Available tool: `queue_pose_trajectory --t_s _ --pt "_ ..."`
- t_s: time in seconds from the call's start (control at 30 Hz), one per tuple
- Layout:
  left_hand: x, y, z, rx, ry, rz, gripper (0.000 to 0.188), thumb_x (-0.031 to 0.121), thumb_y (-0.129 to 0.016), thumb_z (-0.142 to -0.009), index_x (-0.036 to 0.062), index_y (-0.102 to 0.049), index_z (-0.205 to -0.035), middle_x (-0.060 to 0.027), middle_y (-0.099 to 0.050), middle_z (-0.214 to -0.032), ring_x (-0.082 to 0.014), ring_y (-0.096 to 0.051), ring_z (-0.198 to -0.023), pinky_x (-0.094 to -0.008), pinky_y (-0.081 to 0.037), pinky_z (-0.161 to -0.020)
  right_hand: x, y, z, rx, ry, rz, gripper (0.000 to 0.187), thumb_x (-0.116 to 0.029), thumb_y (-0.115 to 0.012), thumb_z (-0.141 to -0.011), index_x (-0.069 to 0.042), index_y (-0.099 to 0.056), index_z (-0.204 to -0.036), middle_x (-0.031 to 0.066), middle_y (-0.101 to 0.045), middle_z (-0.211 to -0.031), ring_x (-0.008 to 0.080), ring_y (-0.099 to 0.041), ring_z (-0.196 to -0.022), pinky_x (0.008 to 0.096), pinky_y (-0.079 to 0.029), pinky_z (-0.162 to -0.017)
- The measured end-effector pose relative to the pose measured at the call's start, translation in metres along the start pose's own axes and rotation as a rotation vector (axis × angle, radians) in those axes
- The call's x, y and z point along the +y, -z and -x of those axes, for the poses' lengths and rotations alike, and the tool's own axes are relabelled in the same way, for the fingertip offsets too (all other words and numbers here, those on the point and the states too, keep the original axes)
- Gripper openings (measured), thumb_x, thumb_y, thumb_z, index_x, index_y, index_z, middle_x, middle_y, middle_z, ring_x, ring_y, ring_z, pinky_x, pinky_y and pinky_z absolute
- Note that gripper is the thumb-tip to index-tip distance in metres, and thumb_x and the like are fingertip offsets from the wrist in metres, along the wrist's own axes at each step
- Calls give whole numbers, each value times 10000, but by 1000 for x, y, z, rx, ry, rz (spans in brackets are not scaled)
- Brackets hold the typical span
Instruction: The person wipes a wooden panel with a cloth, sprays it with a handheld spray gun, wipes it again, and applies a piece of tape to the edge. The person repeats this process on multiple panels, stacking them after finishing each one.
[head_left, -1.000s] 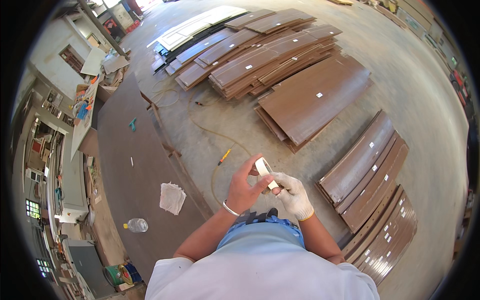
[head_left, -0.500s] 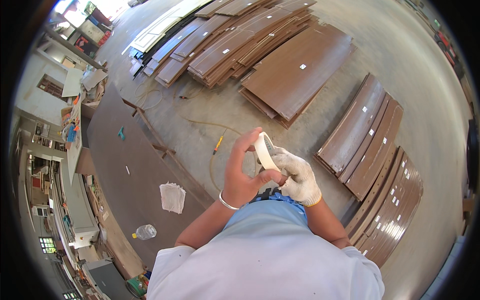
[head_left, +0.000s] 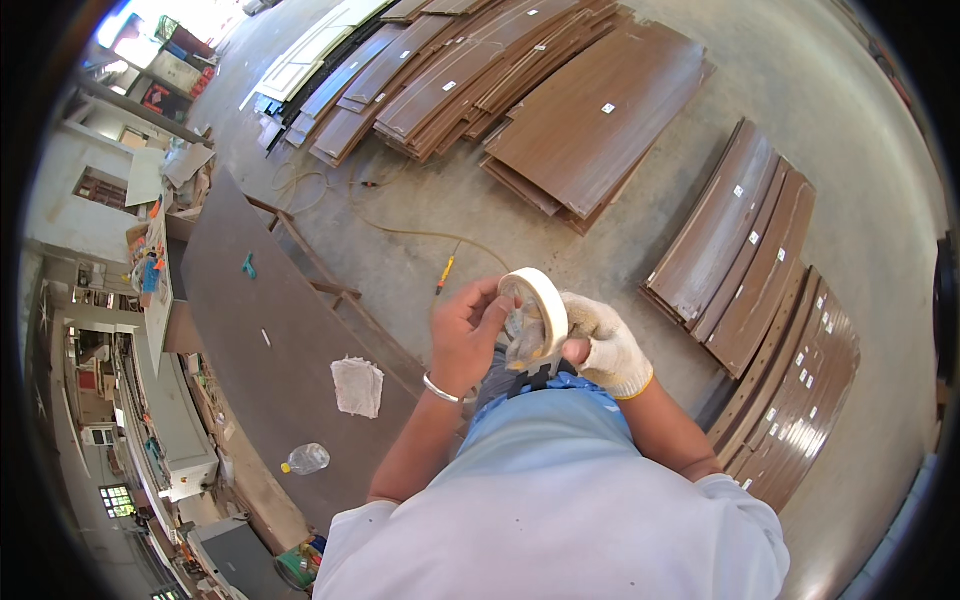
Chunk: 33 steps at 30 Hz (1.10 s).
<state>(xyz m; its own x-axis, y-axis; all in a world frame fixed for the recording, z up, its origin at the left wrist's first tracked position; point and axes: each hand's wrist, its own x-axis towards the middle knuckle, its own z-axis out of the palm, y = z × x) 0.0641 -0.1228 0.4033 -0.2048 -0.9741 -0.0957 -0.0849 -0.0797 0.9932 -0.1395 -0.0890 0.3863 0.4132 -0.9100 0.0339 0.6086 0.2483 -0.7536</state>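
Holding tape-roll rim (head_left: 553, 305), floor (head_left: 608, 258) beyond

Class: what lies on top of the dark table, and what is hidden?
On the dark table lie a white cloth, a clear bottle with a yellow cap, a small teal tool and a white stick. Whatever is under the cloth cannot be seen.

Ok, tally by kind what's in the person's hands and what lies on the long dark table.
Cream tape roll: 1
White cloth bundle: 1
Clear bottle: 1
Teal tool: 1
Small white stick: 1
Total: 5
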Motion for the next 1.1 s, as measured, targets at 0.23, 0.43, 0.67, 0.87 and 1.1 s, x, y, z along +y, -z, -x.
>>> queue_pose_trajectory --t_s 0.23,0.43,0.67,0.87,1.1 --pt "-12 -14 8 2 115 187 254 74 -629 -997 -29 -652 -1228 -68 -726 -1013 -94 -661 -861 -248 -530 -756 -5 -10 5 -92 -50 42 773 -195 -794 -852 -20 -445 -1518 128 -609 -1331 253 -656 -1150 403 -576 -921" --pt "-16 -8 5 -113 280 210 347 51 -597 -981 -33 -588 -1317 -66 -711 -989 -115 -668 -885 -258 -541 -740 -4 -2 7 -29 -70 -139 791 -270 -797 -851 39 -450 -1491 149 -650 -1242 242 -679 -1068 367 -607 -809" --pt "-23 -12 4 -73 198 146 421 11 -577 -959 5 -549 -1378 -88 -672 -1123 -171 -670 -988 -266 -556 -770 -8 4 9 88 -65 -137 771 -308 -780 -857 72 -482 -1457 164 -667 -1220 239 -690 -1027 352 -613 -773" --pt "-6 -11 6 9 -345 -332 439 10 -614 -915 13 -595 -1354 -156 -614 -1337 -266 -621 -1167 -378 -523 -942 -11 3 13 80 -19 -91 728 -185 -766 -864 30 -471 -1494 138 -666 -1245 224 -665 -1101 345 -600 -827" --pt "17 -13 8 -79 -653 -481 448 10 -650 -876 11 -636 -1325 -199 -592 -1393 -327 -586 -1255 -428 -484 -1032 -23 -6 17 145 -81 135 699 -6 -662 -885 -38 -436 -1546 120 -667 -1266 177 -635 -1128 328 -602 -808"
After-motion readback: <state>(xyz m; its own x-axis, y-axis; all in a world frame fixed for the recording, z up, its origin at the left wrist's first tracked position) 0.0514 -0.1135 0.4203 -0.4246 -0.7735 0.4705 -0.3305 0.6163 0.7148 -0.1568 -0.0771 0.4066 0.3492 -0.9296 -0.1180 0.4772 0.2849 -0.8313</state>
